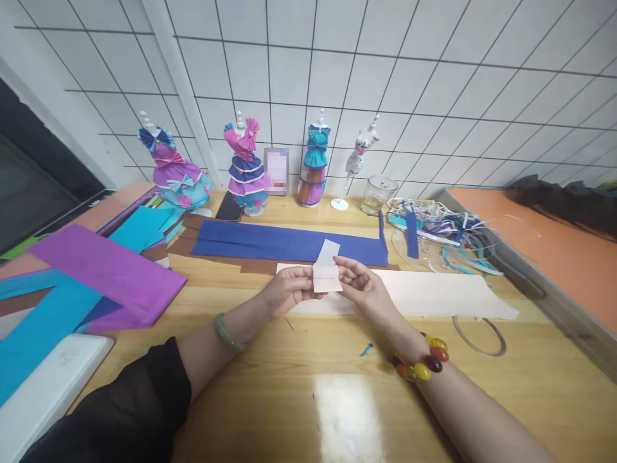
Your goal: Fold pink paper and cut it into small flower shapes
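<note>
Between my two hands is a small piece of white paper (326, 270) with creases across it, its narrow upper flap sticking up. My left hand (293, 288) pinches its left edge, and my right hand (360, 281) pinches its right edge. Under and behind the hands lies a long pale pink strip (434, 292) that looks like crepe paper or cloth. Beyond that stretches a dark blue strip (270, 241) of similar material, over a brown one (260, 265) that is mostly hidden.
Several mini dress forms stand at the back, including one in teal (317, 148) and a bare one (359, 151). A glass (379, 195) and scraps (429, 222) are at right, near a ring (482, 337). Purple sheets (110, 270) and a white box (67, 366) lie left.
</note>
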Demonstrator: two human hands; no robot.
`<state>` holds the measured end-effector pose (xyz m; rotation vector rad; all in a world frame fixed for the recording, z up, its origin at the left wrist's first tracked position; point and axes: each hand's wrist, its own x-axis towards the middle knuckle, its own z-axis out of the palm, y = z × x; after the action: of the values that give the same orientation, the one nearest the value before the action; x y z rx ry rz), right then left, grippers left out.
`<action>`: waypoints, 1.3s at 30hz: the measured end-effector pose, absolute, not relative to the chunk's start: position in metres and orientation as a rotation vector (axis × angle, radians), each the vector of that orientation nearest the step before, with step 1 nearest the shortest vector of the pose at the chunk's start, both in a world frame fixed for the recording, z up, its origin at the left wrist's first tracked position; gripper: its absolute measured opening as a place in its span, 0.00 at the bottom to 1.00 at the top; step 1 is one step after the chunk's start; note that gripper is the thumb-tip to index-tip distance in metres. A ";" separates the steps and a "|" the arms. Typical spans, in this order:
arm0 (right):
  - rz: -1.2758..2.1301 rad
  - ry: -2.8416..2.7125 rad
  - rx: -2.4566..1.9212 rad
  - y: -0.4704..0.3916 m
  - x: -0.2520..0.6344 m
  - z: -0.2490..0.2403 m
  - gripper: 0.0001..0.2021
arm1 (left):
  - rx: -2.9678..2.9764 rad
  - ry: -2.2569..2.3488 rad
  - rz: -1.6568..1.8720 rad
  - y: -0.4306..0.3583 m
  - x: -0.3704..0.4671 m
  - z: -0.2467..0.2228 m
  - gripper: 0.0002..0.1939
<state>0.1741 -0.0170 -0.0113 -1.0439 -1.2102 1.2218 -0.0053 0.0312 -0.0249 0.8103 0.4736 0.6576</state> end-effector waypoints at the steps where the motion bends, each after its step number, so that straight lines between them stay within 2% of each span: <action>1: 1.211 -1.206 -1.044 -0.017 0.173 -0.011 0.23 | 0.821 0.479 0.649 0.030 -0.005 -0.024 0.11; 9: 1.143 -1.222 -1.115 -0.020 0.172 -0.016 0.22 | 1.030 0.498 0.645 0.024 0.000 -0.022 0.21; 22: 1.211 -1.385 -1.119 -0.027 0.165 -0.019 0.23 | 0.888 0.590 0.800 0.029 0.001 -0.028 0.21; 35: 1.189 -1.196 -1.174 -0.024 0.165 -0.015 0.19 | 1.201 0.665 0.759 0.024 0.002 -0.025 0.21; 39: 1.226 -1.146 -1.164 -0.022 0.168 -0.017 0.20 | 1.194 0.656 0.761 0.027 0.001 -0.030 0.18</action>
<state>0.1677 -0.0216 -0.0171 -1.1643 -1.1461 1.2261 0.0012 0.0270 -0.0304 1.1937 0.6560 0.7605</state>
